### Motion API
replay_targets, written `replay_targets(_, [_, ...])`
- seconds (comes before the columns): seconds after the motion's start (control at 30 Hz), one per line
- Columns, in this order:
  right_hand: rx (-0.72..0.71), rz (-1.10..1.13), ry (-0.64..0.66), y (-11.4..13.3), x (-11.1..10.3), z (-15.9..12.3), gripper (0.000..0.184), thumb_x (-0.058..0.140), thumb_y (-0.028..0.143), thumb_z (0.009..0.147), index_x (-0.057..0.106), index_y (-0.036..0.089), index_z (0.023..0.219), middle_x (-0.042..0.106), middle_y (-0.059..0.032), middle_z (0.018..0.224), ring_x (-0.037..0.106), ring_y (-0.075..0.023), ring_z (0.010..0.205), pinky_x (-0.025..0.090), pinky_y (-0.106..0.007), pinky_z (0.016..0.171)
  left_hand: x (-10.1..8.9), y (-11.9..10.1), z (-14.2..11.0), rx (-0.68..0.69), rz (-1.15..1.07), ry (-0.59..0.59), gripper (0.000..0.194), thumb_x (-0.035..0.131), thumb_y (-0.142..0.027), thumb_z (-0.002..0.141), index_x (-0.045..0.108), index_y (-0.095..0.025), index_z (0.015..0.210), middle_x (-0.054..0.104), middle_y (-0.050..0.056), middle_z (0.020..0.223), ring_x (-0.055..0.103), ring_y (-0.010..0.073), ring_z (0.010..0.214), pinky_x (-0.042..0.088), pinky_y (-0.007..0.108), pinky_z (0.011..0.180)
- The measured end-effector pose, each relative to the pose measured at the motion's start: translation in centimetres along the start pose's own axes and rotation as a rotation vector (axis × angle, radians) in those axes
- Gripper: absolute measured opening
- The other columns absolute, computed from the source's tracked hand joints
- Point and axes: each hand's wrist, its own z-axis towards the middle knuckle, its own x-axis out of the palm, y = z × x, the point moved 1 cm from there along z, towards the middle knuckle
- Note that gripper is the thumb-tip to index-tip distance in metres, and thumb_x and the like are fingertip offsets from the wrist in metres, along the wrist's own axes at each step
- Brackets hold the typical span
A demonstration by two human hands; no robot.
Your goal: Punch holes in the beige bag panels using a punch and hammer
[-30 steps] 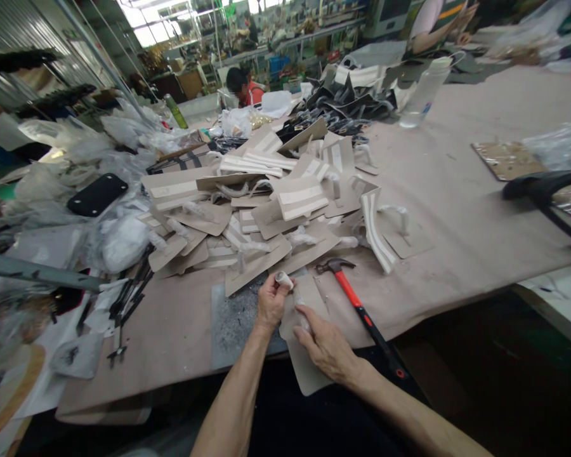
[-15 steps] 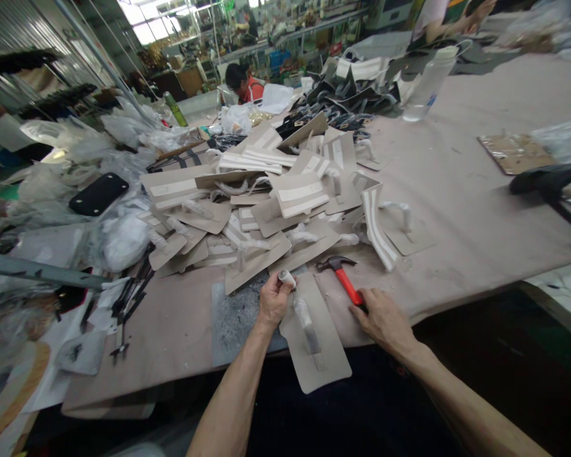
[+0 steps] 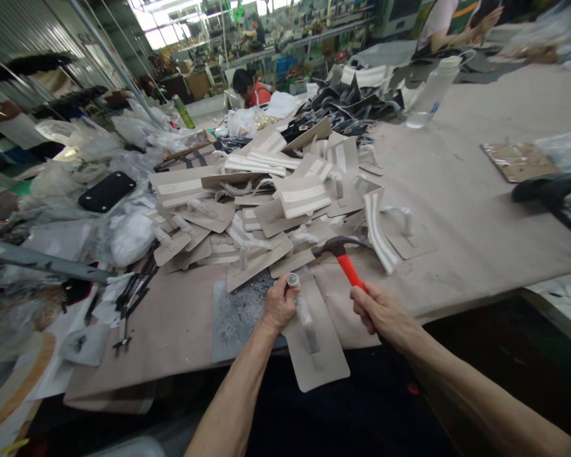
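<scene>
One beige, round-cornered panel [image 3: 329, 343] carries a pale wrapped handle [image 3: 306, 318]

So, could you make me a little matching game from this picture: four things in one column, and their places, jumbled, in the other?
Things:
1. Hammer
2. Clear bottle
3. Black panel
4. Nearest handle's wrapped end

Places:
A. Among the plastic bags on the left
B. In the left hand
C. In the right hand
D. On the table, right of the dark pile

Pairs: 1-C, 2-D, 3-A, 4-B
</scene>
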Motion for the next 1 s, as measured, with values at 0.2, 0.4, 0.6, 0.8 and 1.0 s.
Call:
replay_targets(0.2, [-0.567, -0.907, -0.087, 4.2, -0.3, -0.7, 0.028, 0.033, 0.041, 0.098, 0.047, 0.022, 0.082, 0.047, 0.0018, 0.056, 0.035, -0.0117, 0.045, 0.019, -0.03, 0.05, 0.0, 0.3, -0.1, 0.003, 0.06, 0.012, 0.018, 0.059, -0.021, 0.083, 0.068, -0.021, 0.098, 0.068, 0.002, 0.08, 0.062, 0.0175, 0.072, 0.047, 0.025, 0.071])
replay_targets(0.4, [-0.808, -0.943, -0.28, 10.5, -1.7, -1.9, 0.031, 0.034, 0.041, 0.101, 0.046, 0.022, 0.08, 0.043, 0.0051, 0.054, 0.03, -0.0096, 0.043, 0.017, -0.028, 0.048, 0.0, 0.2, 0.0, 0.03, 0.125, 0.051, 0.016, 0.055, -0.021, 0.086, 0.065, -0.021, 0.098, 0.068, 0.002, 0.082, 0.062, 0.0155, 0.073, 0.047, 0.023, 0.071])
replay_targets(0.6, [-0.767, -0.799, -0.43, 8.4, -0.4, -1.9, 0.034, 0.029, 0.044, 0.101, 0.046, 0.022, 0.081, 0.048, 0.0012, 0.057, 0.038, -0.0117, 0.046, 0.024, -0.028, 0.049, 0.0, 0.4, 0.0, 0.053, 0.135, 0.049, 0.018, 0.055, -0.021, 0.086, 0.065, -0.02, 0.101, 0.069, 0.003, 0.085, 0.064, 0.0167, 0.077, 0.048, 0.024, 0.074])
replay_targets(0.8, [-0.451, -1.133, -0.004, 2.1, -0.6, 0.1, 0.029, 0.039, 0.04, 0.101, 0.055, 0.019, 0.09, 0.053, 0.0005, 0.055, 0.037, -0.0117, 0.044, 0.015, -0.031, 0.051, 0.1, 0.8, -0.1, 0.041, 0.123, 0.046, 0.027, 0.057, -0.02, 0.085, 0.065, -0.021, 0.111, 0.071, 0.003, 0.089, 0.065, 0.0165, 0.077, 0.048, 0.024, 0.074])
replay_targets(1.0, [-0.199, -1.144, 0.008, -2.7, -2.1, 2.1, 0.027, 0.04, 0.032, 0.101, 0.059, 0.015, 0.092, 0.061, -0.0051, 0.068, 0.057, -0.0172, 0.06, 0.031, -0.028, 0.057, 0.2, 1.0, -0.1, 0.032, 0.048, 0.036, 0.021, 0.059, -0.021, 0.084, 0.067, -0.02, 0.104, 0.07, 0.003, 0.086, 0.065, 0.0167, 0.078, 0.05, 0.024, 0.074])
